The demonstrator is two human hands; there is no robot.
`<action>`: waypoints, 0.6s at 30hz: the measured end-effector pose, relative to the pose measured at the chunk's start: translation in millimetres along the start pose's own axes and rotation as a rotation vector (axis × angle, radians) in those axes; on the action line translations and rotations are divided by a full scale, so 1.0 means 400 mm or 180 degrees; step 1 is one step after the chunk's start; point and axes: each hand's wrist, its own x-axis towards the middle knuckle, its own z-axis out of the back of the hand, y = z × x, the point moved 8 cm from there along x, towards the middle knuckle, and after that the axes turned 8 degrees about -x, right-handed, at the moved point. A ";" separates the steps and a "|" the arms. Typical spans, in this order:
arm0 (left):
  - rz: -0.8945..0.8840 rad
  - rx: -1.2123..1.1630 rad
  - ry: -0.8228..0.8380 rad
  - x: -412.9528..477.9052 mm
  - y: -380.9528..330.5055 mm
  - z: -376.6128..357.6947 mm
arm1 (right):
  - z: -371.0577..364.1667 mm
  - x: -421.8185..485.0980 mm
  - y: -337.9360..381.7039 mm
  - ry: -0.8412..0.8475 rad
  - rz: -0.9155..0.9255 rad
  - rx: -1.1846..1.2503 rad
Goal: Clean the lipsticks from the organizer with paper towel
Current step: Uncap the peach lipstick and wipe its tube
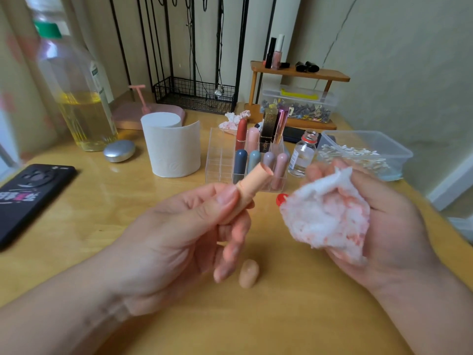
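Two hands | our left hand (179, 234) grips the uncapped lipstick (252, 183) | our right hand (391, 226) clutches the stained paper towel (325, 213)

I sit at a light wooden table (281, 316) whose glossy top fills the near view and runs to the far wall. That wall (399, 73) is plain and cream-coloured, with a thin dark crack (335, 39) running down it at far right. Against it at far centre stands a black wire rack (194, 94), and just right of that a small wooden shelf (307, 73) rests on the table. Past the table's right edge a white baseboard (450, 185) shows low down, in soft, even light.
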 end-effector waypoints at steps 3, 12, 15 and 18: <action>-0.0140 0.0381 -0.0345 0.007 -0.010 0.041 | 0.029 0.015 -0.018 -0.0109 -0.0386 -0.0449; -0.0401 0.0908 -0.1140 0.005 -0.036 0.120 | -0.022 -0.025 -0.061 0.1273 0.0061 -0.4271; -0.0467 0.1043 -0.1235 0.004 -0.036 0.125 | -0.028 -0.031 -0.099 0.1424 -0.0180 -0.4733; -0.0445 0.1111 -0.1271 0.004 -0.033 0.128 | -0.040 -0.032 -0.116 0.1414 -0.0036 -0.4994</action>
